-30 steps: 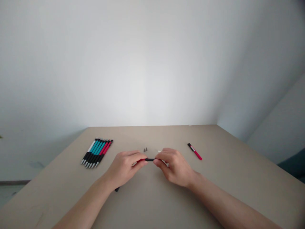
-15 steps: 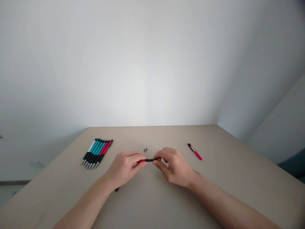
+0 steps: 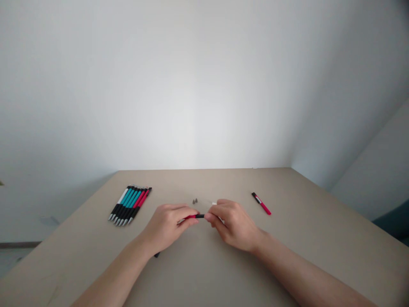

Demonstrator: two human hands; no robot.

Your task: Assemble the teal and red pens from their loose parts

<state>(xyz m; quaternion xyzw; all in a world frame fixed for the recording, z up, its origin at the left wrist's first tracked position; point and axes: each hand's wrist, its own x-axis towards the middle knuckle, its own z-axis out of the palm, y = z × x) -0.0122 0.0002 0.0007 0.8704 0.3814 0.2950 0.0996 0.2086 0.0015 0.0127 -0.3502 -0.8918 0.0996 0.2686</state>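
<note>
A red and black pen lies level between my two hands above the table. My left hand pinches its red part, with thumb and fingers closed round it. On the black end, the thumb and fingers of my right hand are closed, hiding the tip. A small pale piece shows just behind my right fingers; I cannot make out what it is. Two small grey cone-shaped tips stand on the table beyond the pen. Under my left wrist, the black end of another thing sticks out, mostly hidden.
A row of several pens, white, teal and red with black grips, lies at the left of the beige table. A red pen part with a black end lies at the right. A white wall rises behind the table.
My right fingers have shifted along the pen toward my left hand, so less of the black part shows. The pale piece has come into sight behind them. My left hand has barely moved.
</note>
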